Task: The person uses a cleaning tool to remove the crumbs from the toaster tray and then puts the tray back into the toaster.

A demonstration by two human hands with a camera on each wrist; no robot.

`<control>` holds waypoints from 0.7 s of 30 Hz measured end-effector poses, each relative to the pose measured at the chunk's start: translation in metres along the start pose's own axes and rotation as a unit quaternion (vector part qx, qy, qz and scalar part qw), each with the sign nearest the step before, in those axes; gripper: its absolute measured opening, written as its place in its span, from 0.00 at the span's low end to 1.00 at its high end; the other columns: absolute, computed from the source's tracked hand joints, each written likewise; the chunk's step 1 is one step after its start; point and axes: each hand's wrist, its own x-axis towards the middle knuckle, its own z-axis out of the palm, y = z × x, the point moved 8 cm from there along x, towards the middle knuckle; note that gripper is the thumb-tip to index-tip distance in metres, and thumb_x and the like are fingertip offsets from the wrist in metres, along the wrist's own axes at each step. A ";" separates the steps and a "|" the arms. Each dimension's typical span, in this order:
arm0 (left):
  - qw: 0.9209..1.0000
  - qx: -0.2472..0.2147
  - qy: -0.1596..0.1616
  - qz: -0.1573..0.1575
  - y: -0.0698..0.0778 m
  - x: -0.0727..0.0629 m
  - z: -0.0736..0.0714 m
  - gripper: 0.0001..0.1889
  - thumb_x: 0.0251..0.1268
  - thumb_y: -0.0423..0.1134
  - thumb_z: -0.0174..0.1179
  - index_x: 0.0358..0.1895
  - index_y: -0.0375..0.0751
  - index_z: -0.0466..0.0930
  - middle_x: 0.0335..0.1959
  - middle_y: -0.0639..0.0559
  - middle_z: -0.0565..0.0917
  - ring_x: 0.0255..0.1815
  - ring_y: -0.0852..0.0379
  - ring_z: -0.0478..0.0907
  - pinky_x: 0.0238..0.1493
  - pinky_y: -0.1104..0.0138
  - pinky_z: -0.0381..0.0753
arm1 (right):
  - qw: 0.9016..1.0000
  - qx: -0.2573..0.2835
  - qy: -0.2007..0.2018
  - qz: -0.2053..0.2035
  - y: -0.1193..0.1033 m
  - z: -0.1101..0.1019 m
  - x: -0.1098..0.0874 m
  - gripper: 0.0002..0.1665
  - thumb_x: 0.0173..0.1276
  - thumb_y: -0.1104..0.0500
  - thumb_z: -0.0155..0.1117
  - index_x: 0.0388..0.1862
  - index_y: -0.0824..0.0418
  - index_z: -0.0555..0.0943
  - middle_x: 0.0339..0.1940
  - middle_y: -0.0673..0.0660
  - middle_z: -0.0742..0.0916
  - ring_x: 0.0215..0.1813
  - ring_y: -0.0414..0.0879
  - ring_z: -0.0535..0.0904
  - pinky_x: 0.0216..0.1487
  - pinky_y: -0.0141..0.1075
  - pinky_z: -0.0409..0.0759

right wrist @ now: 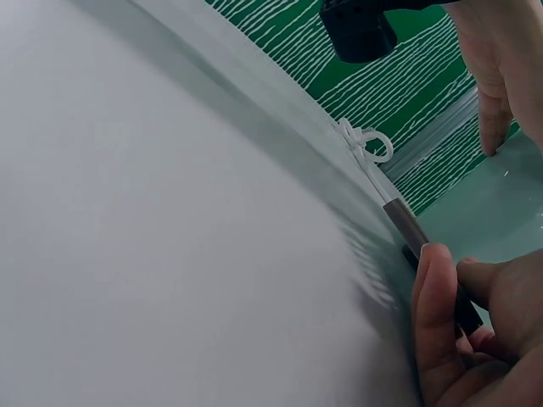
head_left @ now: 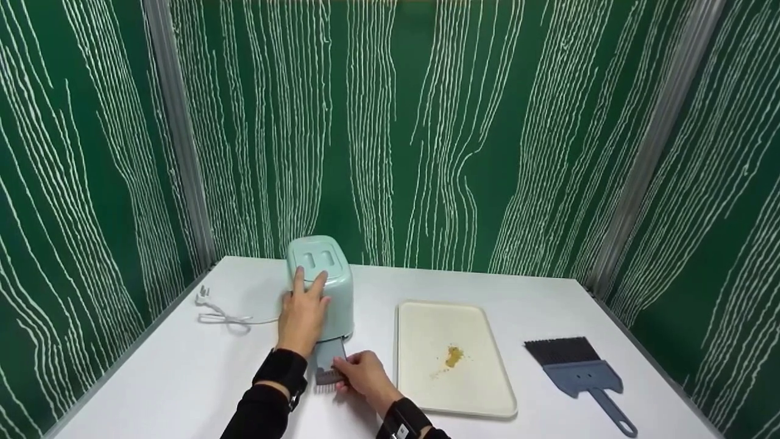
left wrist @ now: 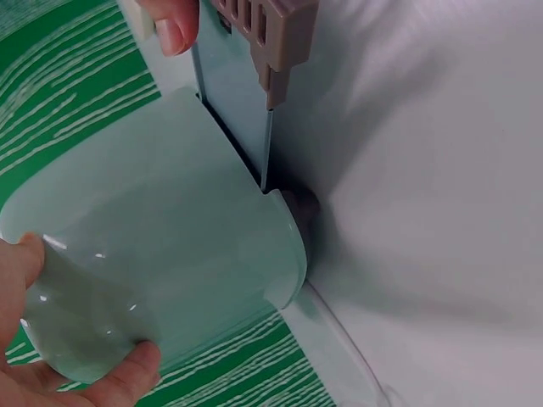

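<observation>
A mint-green toaster (head_left: 340,308) stands on the white table, its covered top marked by two slot shapes. My left hand (head_left: 303,314) rests on it with spread fingers, several fingertips on the top and upper edges. From its near end, low down, a flat grey crumb tray (head_left: 329,353) sticks out toward me. My right hand (head_left: 367,376) pinches the tray's slotted end piece (left wrist: 284,30) between thumb and fingers. In the right wrist view that end piece shows edge-on as a dark bar (right wrist: 407,225), and its slots cast a striped shadow on the table.
Right of the toaster lies a cream rectangular tray (head_left: 426,329) with a small heap of yellow-brown crumbs (head_left: 454,356). Farther right is a blue-grey brush (head_left: 582,375) with dark bristles. A white cord with a plug (head_left: 222,317) lies left of the toaster. Green, white-lined walls (head_left: 420,183) enclose the table.
</observation>
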 end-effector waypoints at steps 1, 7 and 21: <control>1.000 0.001 0.002 0.002 0.000 0.000 0.000 0.25 0.78 0.40 0.64 0.75 0.50 0.76 0.83 0.28 0.62 0.63 0.17 0.76 0.53 0.33 0.84 | 1.000 0.001 0.001 -0.003 0.000 -0.001 0.001 0.12 0.79 0.58 0.67 0.36 0.65 0.83 0.22 0.49 0.82 0.19 0.33 0.78 0.22 0.22 0.74; 0.999 0.010 0.025 0.020 0.003 -0.002 -0.004 0.24 0.77 0.38 0.65 0.73 0.48 0.78 0.80 0.25 0.65 0.56 0.18 0.79 0.50 0.34 0.85 | 1.000 0.018 0.012 0.003 0.001 -0.003 0.005 0.12 0.78 0.60 0.68 0.45 0.71 0.84 0.27 0.52 0.86 0.22 0.33 0.81 0.26 0.24 0.81; 1.000 0.007 0.011 0.006 -0.001 -0.001 -0.001 0.25 0.77 0.40 0.65 0.75 0.50 0.77 0.82 0.27 0.62 0.60 0.18 0.78 0.53 0.34 0.85 | 1.000 -0.002 0.016 -0.001 -0.002 -0.002 0.005 0.30 0.60 0.65 0.78 0.60 0.73 0.81 0.43 0.58 0.87 0.39 0.44 0.83 0.37 0.30 0.81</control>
